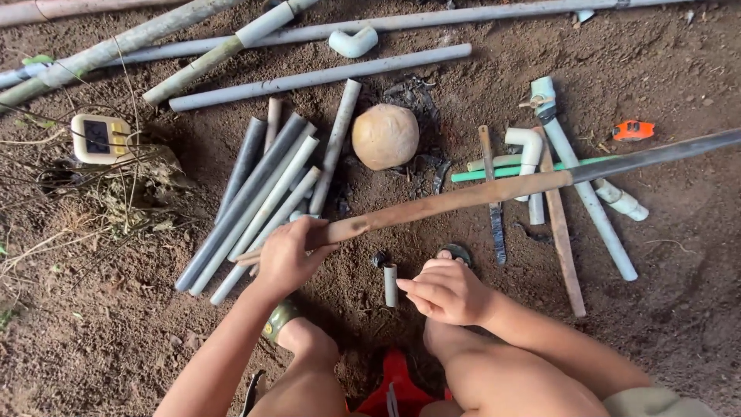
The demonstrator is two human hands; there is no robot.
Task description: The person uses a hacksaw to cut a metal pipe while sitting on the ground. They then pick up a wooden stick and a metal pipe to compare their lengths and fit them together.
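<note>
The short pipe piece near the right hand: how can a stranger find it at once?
Start at the round tan stone on the dirt. Directly below it, past the long wooden handle, a short pale pipe piece stands beside the right hand. It is far shorter than every neighbouring pipe.

Bare brown dirt ground [679,293] (loose and crumbly), with dry twigs and leaves [116,201] at the left.

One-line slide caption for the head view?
Left hand grips a long machete; right hand steadies a short pipe piece upright on dirt.

I see soft, even daylight, faint shadows beneath the pipes [255,193], no glare, sharp centre, slight wide-angle bending at edges.
</note>
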